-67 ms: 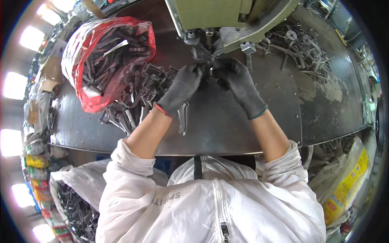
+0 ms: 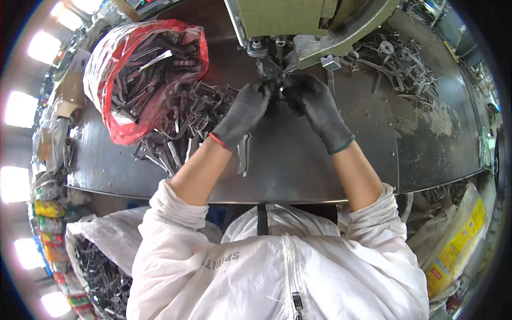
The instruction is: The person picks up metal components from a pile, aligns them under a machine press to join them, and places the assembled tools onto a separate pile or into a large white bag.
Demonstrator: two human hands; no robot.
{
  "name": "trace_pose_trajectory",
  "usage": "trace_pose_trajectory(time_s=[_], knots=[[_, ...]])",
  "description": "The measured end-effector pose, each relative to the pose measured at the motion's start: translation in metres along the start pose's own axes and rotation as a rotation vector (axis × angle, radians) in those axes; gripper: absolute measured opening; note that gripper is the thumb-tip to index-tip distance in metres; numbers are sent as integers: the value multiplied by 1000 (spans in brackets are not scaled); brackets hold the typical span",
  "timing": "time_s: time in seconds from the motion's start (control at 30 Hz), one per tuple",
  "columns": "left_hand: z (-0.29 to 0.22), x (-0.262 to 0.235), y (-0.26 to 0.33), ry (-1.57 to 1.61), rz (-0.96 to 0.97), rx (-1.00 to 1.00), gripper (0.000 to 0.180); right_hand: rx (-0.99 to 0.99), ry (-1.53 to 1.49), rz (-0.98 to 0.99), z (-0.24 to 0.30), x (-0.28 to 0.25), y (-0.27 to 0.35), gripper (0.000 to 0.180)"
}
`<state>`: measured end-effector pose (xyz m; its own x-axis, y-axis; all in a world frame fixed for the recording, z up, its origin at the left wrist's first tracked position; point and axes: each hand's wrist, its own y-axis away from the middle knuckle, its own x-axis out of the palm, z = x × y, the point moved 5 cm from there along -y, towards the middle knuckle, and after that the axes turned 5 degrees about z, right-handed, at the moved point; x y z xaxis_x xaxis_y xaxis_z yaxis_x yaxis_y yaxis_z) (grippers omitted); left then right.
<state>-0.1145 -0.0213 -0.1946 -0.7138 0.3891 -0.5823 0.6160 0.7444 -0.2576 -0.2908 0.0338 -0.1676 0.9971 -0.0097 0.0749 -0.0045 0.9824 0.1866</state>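
Observation:
My left hand [image 2: 246, 111] and my right hand [image 2: 319, 111], both in dark grey knit gloves, meet fingertip to fingertip beneath the head of a green machine [image 2: 285, 17]. The fingers of each are closed in a pinch. Only a small shiny metal glint shows between them; the rest of what they hold is hidden by gloves and shadow. Just beyond the fingertips stand the machine's dark metal tooling [image 2: 268, 68] and a vertical pin [image 2: 280, 49]. A long, flat metal part [image 2: 244, 154] lies beside my left wrist.
A red-and-white plastic bag [image 2: 109, 114] of metal parts lies open at left, with a heap of parts [image 2: 194, 109] spilling beside it. Another pile [image 2: 402, 66] sits at far right on the steel table [image 2: 288, 165]. Sacks of parts flank me below its edge.
The whole view has shifted slightly. Both hands stay together at the machine's tooling, with no clear change in their grip.

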Motion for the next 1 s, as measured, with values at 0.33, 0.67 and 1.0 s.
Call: trace_pose_trajectory(time_s=[0.33,0.67,1.0], knots=[[55,10,16,24,90,-139,30,97,68,31,-36,-1,-25,41],[134,-319,79,-1206,-83,-509,43,36,-157,54,-33,10,-17,26],[239,-313,89,-945,533,-725,27,96,45,-18,-12,-7,7,26]])
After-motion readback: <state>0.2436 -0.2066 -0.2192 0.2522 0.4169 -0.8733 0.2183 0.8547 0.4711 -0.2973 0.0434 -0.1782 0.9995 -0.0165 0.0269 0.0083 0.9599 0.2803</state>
